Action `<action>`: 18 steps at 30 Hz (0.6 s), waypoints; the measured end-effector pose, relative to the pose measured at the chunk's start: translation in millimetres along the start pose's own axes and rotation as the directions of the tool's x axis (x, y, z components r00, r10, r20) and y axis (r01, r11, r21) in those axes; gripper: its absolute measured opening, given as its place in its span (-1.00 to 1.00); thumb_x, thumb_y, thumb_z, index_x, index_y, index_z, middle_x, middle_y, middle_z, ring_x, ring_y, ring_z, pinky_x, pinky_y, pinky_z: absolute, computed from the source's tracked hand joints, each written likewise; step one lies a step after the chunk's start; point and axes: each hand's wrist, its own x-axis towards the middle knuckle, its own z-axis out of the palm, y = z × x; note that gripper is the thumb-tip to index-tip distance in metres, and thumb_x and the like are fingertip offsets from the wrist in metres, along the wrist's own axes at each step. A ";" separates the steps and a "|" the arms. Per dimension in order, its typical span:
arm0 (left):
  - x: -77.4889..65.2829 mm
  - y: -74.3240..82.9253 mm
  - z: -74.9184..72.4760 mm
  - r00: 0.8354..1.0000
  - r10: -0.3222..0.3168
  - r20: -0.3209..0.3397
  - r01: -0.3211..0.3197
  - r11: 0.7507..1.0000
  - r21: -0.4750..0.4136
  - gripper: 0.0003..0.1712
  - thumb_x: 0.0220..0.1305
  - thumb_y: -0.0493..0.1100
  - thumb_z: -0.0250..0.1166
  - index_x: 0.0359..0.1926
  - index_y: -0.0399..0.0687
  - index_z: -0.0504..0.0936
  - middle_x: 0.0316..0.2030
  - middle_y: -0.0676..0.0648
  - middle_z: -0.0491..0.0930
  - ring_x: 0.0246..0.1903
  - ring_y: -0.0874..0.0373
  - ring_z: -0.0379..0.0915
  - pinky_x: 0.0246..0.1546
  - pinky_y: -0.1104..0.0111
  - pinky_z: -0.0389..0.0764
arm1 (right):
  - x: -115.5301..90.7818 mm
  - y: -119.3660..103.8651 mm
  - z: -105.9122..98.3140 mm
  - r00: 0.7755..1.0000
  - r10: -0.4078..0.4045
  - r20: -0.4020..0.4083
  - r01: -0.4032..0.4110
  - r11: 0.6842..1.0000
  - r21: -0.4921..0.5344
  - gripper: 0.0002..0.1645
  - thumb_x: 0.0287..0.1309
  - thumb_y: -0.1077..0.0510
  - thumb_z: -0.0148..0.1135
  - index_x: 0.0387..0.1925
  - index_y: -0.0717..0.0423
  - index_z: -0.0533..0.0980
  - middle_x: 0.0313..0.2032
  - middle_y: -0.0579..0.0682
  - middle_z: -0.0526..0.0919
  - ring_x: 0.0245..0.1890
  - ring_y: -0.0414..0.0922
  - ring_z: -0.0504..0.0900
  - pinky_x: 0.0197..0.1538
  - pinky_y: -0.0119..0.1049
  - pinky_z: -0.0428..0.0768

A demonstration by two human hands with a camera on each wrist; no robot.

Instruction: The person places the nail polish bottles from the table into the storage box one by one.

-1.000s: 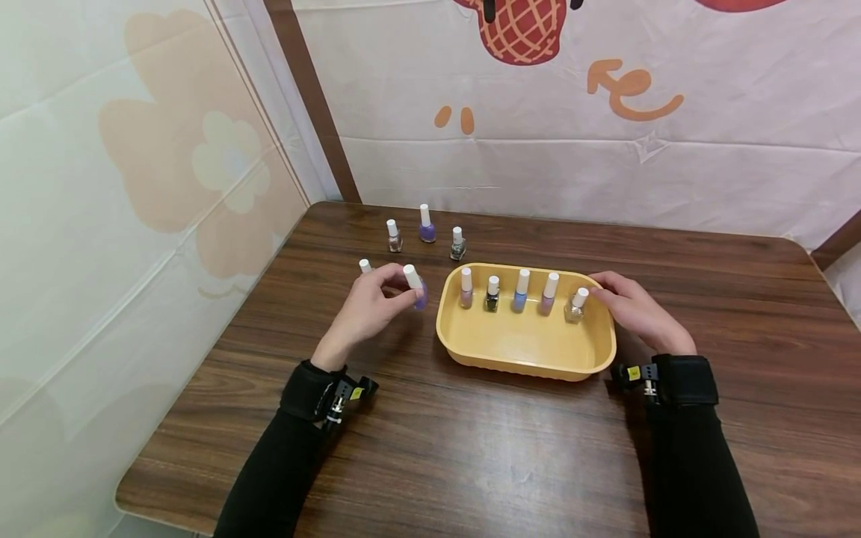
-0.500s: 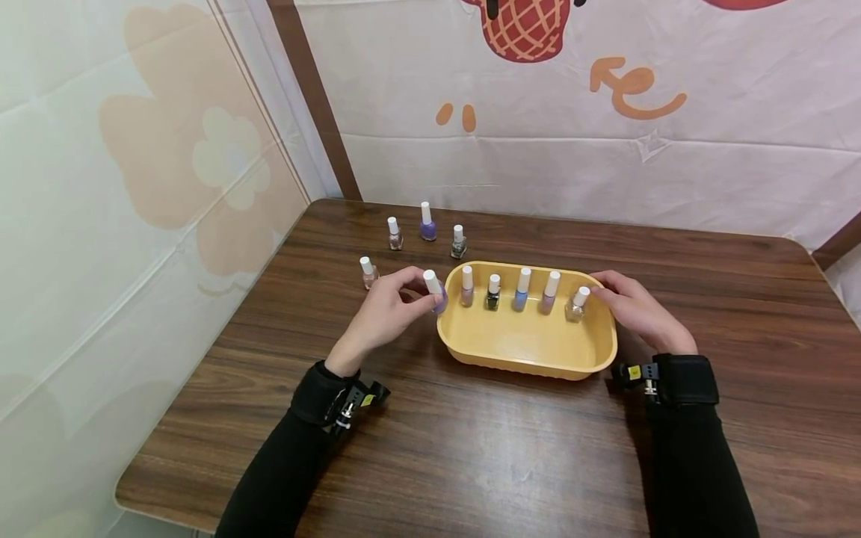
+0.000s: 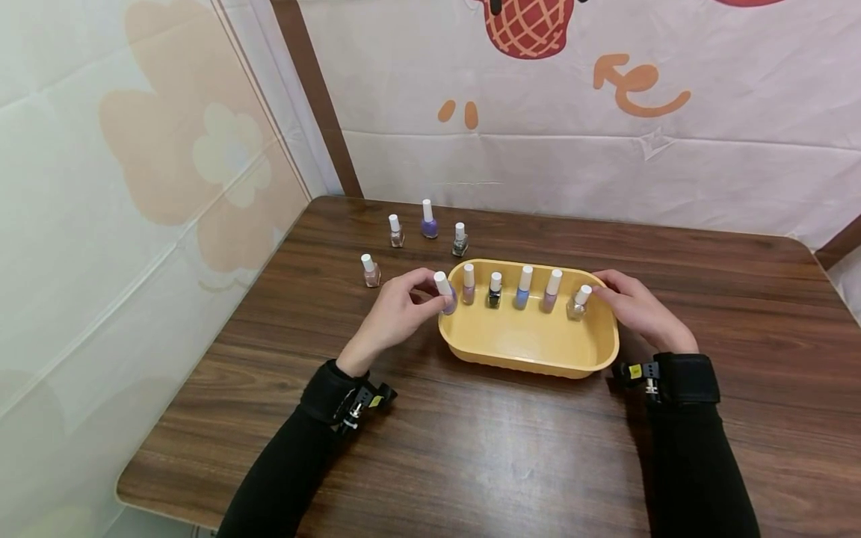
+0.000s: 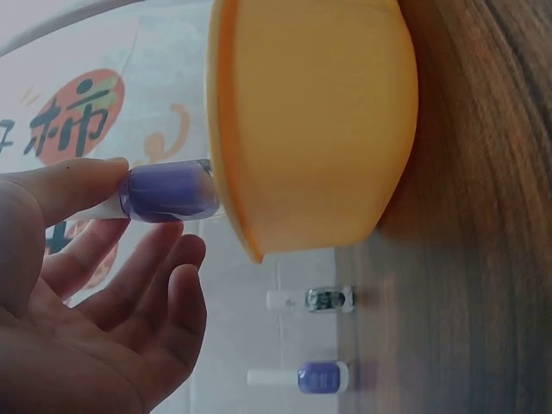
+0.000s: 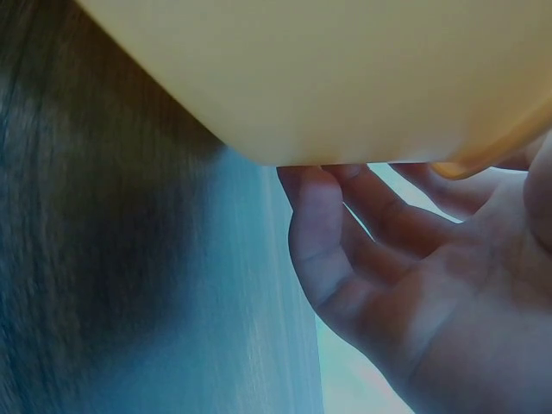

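My left hand (image 3: 401,308) pinches a purple nail polish bottle (image 4: 170,191) between thumb and fingers, its white cap tilted up. The bottle overlaps the left rim of a yellow plastic basket (image 3: 511,347) in the head view; in the left wrist view its base is right at the rim. My right hand (image 3: 640,312) grips the basket's right end, thumb over the rim and fingers against the outer wall (image 5: 328,78). Inside, along the far wall, several bottles stand in a row, among them a black one (image 3: 494,291), a blue one (image 3: 523,290) and a tilted clear-beige one (image 3: 578,303).
Beyond the basket's left end, more bottles stand on the brown wooden table (image 3: 471,441): a pinkish one (image 3: 371,272), a brownish one (image 3: 396,233), a purple one (image 3: 429,223) and a dark glittery one (image 3: 460,240). Printed cloth (image 3: 538,164) hangs behind the table.
My left hand has carried the purple nail polish bottle rightward from beside the basket to its left rim, uncovering the pinkish bottle. My right hand keeps its grip on the basket.
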 end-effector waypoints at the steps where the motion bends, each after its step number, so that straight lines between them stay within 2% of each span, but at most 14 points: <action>1: 0.1 -0.8 1.4 1.000 0.006 -0.005 -0.006 1.000 0.002 -0.80 0.20 -0.13 0.35 -0.18 -0.07 0.62 -0.19 -0.04 0.66 -0.17 0.13 0.59 -0.15 0.28 0.60 | -0.3 -0.1 -0.1 1.000 0.001 0.001 -0.001 1.000 0.008 -0.39 0.50 -0.09 -0.27 0.33 0.27 0.19 0.19 0.25 0.36 0.07 0.04 0.45 -0.09 -0.42 0.52; 8: 0.2 -5.2 11.1 0.999 0.044 -0.013 -0.044 0.999 0.024 -0.69 0.20 -0.16 0.36 -0.06 -0.17 0.62 -0.06 -0.10 0.58 -0.09 0.06 0.59 -0.13 0.22 0.63 | -1.3 -1.4 0.3 1.000 0.005 -0.002 -0.005 1.000 0.002 -0.40 0.51 -0.08 -0.28 0.32 0.26 0.19 0.19 0.25 0.35 0.07 0.04 0.44 -0.09 -0.44 0.51; 11: 0.5 -7.6 14.7 0.999 0.053 -0.007 -0.053 0.997 0.050 -0.71 0.19 -0.16 0.36 -0.08 -0.19 0.63 0.04 -0.14 0.54 -0.01 -0.01 0.54 -0.10 0.17 0.61 | -1.4 -1.7 0.5 1.000 0.007 -0.003 -0.007 1.000 -0.002 -0.40 0.51 -0.07 -0.28 0.33 0.26 0.19 0.19 0.25 0.35 0.08 0.04 0.43 -0.09 -0.45 0.50; 18: 1.1 -12.5 21.9 0.999 0.014 0.029 -0.018 0.993 0.116 -0.76 0.17 -0.11 0.35 -0.18 -0.15 0.63 0.23 -0.21 0.43 0.21 -0.10 0.38 0.06 0.06 0.45 | -0.1 -1.6 0.1 1.000 0.001 -0.005 -0.002 1.000 -0.023 -0.40 0.50 -0.08 -0.27 0.32 0.27 0.21 0.19 0.25 0.36 0.09 0.05 0.42 -0.07 -0.43 0.49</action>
